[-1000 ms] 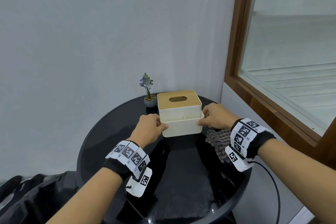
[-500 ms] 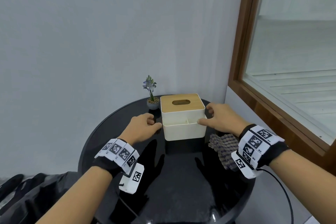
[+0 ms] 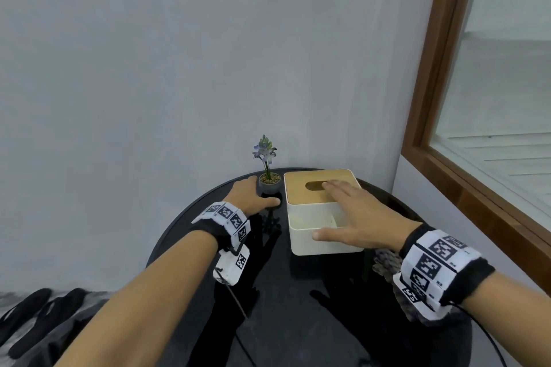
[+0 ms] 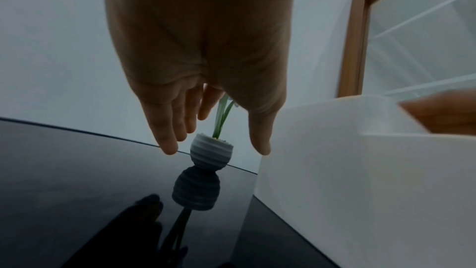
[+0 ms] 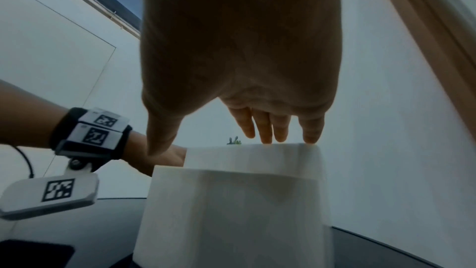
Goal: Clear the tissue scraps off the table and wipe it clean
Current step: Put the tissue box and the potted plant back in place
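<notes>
A white tissue box (image 3: 325, 247) with a wooden lid and an open front compartment stands at the back of the round black table (image 3: 298, 322). My right hand (image 3: 343, 213) is spread flat over it, fingers straight, fingertips at the lid by the slot. I cannot tell whether they touch it. My left hand (image 3: 253, 194) is open beside a small grey flower pot (image 3: 269, 183). In the left wrist view its fingers (image 4: 167, 140) and thumb flank the pot (image 4: 211, 150) without closing on it. No tissue scraps show on the table.
A checked cloth (image 3: 384, 262) lies on the table's right side, partly under my right wrist. A grey wall stands close behind the table. A wood-framed window (image 3: 432, 128) is at the right. Dark bags (image 3: 35, 322) lie on the floor at the lower left.
Both hands have let go of the tissue box's sides. The left hand moved forward to the flower pot. The right hand rose and spread over the box top.
</notes>
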{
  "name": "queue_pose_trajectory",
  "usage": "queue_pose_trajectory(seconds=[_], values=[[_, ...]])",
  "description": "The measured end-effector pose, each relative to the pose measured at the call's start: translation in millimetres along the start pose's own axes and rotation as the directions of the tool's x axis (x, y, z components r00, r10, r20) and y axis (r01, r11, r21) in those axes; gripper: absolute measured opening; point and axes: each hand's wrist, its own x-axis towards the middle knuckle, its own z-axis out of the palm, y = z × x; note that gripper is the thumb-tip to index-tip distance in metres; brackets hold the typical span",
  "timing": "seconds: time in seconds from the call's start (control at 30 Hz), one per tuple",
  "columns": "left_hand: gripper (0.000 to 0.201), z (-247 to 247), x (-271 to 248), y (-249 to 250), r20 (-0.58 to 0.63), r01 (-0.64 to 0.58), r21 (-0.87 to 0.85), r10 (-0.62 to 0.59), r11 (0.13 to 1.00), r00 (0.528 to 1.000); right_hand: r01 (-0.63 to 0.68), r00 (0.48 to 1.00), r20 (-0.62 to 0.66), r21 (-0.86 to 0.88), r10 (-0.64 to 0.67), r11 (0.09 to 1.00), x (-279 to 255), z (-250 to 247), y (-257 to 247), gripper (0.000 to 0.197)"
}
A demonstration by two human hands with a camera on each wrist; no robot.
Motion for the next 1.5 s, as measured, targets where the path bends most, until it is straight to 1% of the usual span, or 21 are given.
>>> queue_pose_trajectory(seconds=[0.07,0.17,0.27,0.43,0.63,0.8,0.97,1.13,1.23,1.5], values=[[0.084,3,13,0,-0.017,-0.008,-0.003,0.008,1.000,1.000,0.004,0.999,0.034,-0.039,-0.002,0.999,5,4,-2,0.111],[0.092,16,45,-13,-0.024,0.020,-0.042,-0.021,0.999,0.999,0.008,0.999,0.054,-0.089,-0.003,0.996,9,9,-2,0.110],[0.098,16,48,-9,-0.009,0.019,-0.067,-0.019,0.998,1.000,0.013,0.998,0.056,-0.109,-0.007,0.994,10,12,-1,0.109],[0.081,16,52,-8,-0.044,0.033,-0.102,-0.037,0.994,0.998,0.020,0.999,0.046,-0.115,-0.014,0.993,8,15,1,0.109],[0.081,18,61,-16,-0.059,0.051,-0.145,-0.060,0.988,0.996,0.015,0.999,0.041,-0.111,-0.010,0.994,9,16,1,0.109],[0.068,23,68,-19,-0.069,0.036,-0.162,-0.048,0.986,0.996,0.017,0.999,0.037,-0.119,-0.012,0.993,9,17,2,0.110],[0.063,26,71,-20,-0.108,0.005,-0.192,-0.026,0.981,0.994,0.015,0.999,0.031,-0.115,-0.011,0.993,10,17,2,0.110],[0.067,27,70,-25,-0.152,-0.011,-0.238,-0.026,0.971,0.988,0.013,0.999,0.031,-0.111,-0.010,0.994,10,17,2,0.110],[0.070,26,67,-26,-0.163,-0.011,-0.244,-0.030,0.970,0.986,0.016,0.999,0.034,-0.108,-0.012,0.994,10,17,3,0.110],[0.067,17,47,-27,-0.153,-0.027,-0.224,-0.008,0.974,0.988,0.021,1.000,0.018,-0.101,-0.019,0.995,10,18,3,0.110]])
